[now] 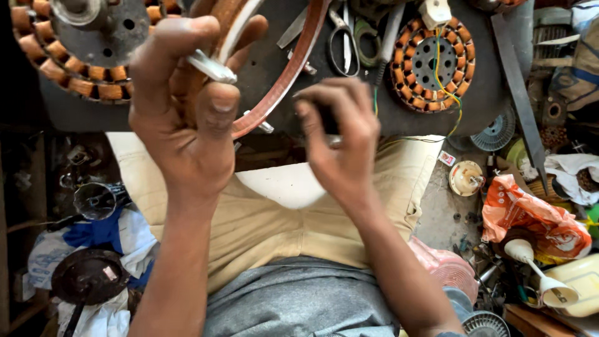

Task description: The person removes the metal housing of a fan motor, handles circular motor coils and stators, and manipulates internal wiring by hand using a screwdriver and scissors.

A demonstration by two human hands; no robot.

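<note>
My left hand [187, 118] is raised in the upper left of the frame, thumb and fingers pinched shut on a pale, flat insulating strip [212, 67] whose loose end pokes toward the right, just above my thumb. A white strand [240, 28] arcs up from that pinch toward the top edge. My right hand [343, 134] sits at centre frame, lower and to the right of the left, its fingers curled closed around something small and dark; I cannot tell what it is, only that a bit of metal shows below the palm.

Between the two hands runs the copper-coloured coil loop [290, 75], a long curved band whose axis slants from the top centre down to the left, passing behind my left hand and just beside my right fingertips. The strip lies up and left of my right hand, so the left is the hand on it, and the right is nearer the loop's lower bend.

The dark bench top [274, 53] ends in an edge just behind my right hand, over my lap. Room is tight: a wound stator [81, 68] crowds the upper left, another stator [437, 62] the upper right, with scissors [343, 37] between. The open gap is the narrow space between my hands.
</note>
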